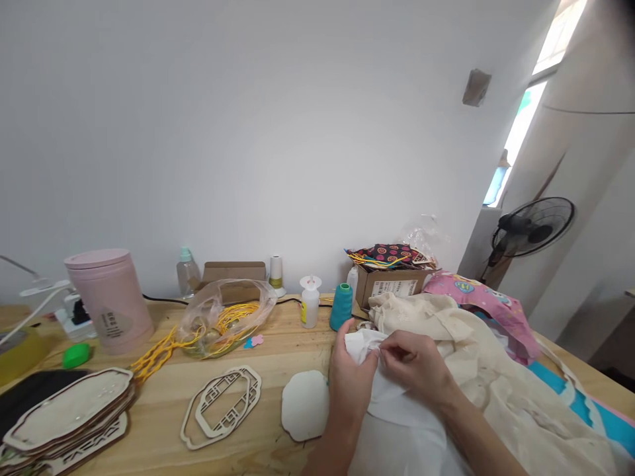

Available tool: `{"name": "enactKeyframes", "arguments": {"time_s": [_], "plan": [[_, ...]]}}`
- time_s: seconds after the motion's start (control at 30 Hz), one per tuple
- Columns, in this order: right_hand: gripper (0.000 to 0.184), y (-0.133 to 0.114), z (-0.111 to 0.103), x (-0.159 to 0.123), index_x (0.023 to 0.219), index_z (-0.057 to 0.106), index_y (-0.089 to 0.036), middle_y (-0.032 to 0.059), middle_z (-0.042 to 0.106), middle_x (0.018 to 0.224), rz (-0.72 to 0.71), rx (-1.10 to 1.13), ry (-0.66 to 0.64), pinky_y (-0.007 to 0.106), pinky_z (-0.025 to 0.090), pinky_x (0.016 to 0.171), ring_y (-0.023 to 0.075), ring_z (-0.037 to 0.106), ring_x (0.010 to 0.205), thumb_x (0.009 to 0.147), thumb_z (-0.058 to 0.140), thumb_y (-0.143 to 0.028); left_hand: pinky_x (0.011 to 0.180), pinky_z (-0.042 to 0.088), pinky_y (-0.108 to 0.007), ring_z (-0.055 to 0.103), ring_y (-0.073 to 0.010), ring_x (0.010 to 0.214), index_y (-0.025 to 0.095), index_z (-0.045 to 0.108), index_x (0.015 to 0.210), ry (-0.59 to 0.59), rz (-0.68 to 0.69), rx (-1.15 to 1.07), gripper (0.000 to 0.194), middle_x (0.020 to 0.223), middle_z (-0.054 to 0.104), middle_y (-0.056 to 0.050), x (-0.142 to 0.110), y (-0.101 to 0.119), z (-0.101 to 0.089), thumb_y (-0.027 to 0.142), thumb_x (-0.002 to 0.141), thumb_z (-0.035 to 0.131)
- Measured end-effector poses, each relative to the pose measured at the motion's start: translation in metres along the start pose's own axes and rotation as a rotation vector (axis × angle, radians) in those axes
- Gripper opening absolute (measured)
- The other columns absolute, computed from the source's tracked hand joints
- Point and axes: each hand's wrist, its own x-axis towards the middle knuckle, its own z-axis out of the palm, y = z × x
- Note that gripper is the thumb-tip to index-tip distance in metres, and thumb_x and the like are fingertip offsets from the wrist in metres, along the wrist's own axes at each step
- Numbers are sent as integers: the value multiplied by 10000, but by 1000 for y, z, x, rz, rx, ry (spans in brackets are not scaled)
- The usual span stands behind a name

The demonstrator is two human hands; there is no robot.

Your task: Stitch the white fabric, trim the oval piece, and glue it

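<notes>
White fabric (397, 423) hangs from both hands and spreads down over the table's near edge. My left hand (351, 377) grips its upper edge, thumb on the near side. Close beside it, my right hand (414, 367) pinches at the same edge with thumb and forefinger; whether a needle or thread is between those fingertips is too small to make out. Behind the hands stands a teal thread cone (341, 307). Cream fabric (476, 350) is heaped to the right of my right hand. A pale scalloped panel (305, 404) lies left of my left hand.
Cut-out wooden frames (221, 406) and a stack of panels (72, 410) lie leftward. Along the wall are a pink bin (112, 301), a bag of yellow cords (225, 320), a pump bottle (310, 304) and a cardboard box (391, 281). A fan (536, 228) stands at right.
</notes>
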Motion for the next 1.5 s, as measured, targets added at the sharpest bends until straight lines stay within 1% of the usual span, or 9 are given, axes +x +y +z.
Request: {"name": "enactKeyframes", "arguments": {"time_s": [0.07, 0.17, 0.27, 0.4, 0.7, 0.93, 1.1, 1.23, 1.5], "plan": [[118, 1, -2, 1, 578, 629, -176, 7, 578, 514, 97, 48, 60, 231, 365, 443, 130, 491, 480, 631, 525, -192, 787, 446, -317, 580, -226, 929, 177, 475, 1158, 4, -22, -20, 584, 1069, 604, -105, -1, 2, 0, 144, 594, 618], [179, 5, -7, 4, 626, 626, -154, 5, 548, 479, 172, 84, 118, 226, 347, 391, 119, 459, 426, 680, 509, -279, 729, 467, -301, 600, -204, 852, 154, 451, 1170, -5, -50, -77, 568, 1027, 614, -117, -1, 4, -1, 145, 622, 598], [223, 5, -8, 4, 636, 632, -149, 5, 551, 480, 189, 130, 62, 221, 354, 379, 113, 459, 418, 696, 534, -340, 720, 470, -287, 606, -191, 828, 130, 441, 1179, -6, -82, -128, 592, 1004, 623, -122, 0, 4, -2, 146, 615, 620], [208, 2, -3, 2, 654, 649, -155, 25, 607, 572, 98, 128, -32, 225, 389, 436, 127, 508, 501, 734, 527, -303, 737, 469, -289, 611, -193, 835, 132, 440, 1194, -6, -96, -178, 629, 1018, 628, -120, 1, 3, -1, 157, 602, 654], [189, 5, -3, 1, 734, 671, -168, 28, 643, 636, -45, -26, -66, 234, 417, 525, 142, 559, 575, 771, 496, -225, 781, 461, -306, 602, -202, 879, 125, 428, 1216, -26, -67, -179, 631, 1074, 612, -146, 1, 1, 0, 177, 629, 654], [181, 6, -2, 1, 725, 659, -161, 27, 638, 629, -51, -31, -57, 222, 409, 516, 136, 555, 563, 773, 495, -220, 808, 449, -299, 594, -197, 911, 139, 414, 1230, -36, -41, -179, 654, 1132, 586, -133, 2, -1, 0, 141, 617, 643], [176, 6, -2, 1, 718, 645, -165, 22, 630, 629, -68, -34, -35, 221, 410, 516, 134, 555, 566, 779, 488, -217, 777, 459, -312, 602, -206, 868, 135, 412, 1233, -36, -48, -174, 674, 1075, 612, -135, 3, -2, 0, 148, 602, 649], [139, 4, -3, 0, 701, 621, -157, 14, 599, 591, -110, -54, 0, 219, 407, 499, 126, 534, 532, 752, 497, -195, 773, 459, -319, 603, -207, 854, 130, 417, 1224, -18, -59, -163, 660, 1060, 614, -140, 2, -1, 0, 153, 606, 645], [119, 4, -1, -2, 695, 593, -164, 5, 570, 568, -204, -188, -11, 205, 394, 484, 110, 512, 505, 741, 484, -171, 822, 435, -343, 572, -229, 942, 137, 404, 1231, -34, -32, -74, 645, 1130, 570, -151, 2, 0, 0, 161, 625, 621]]}}
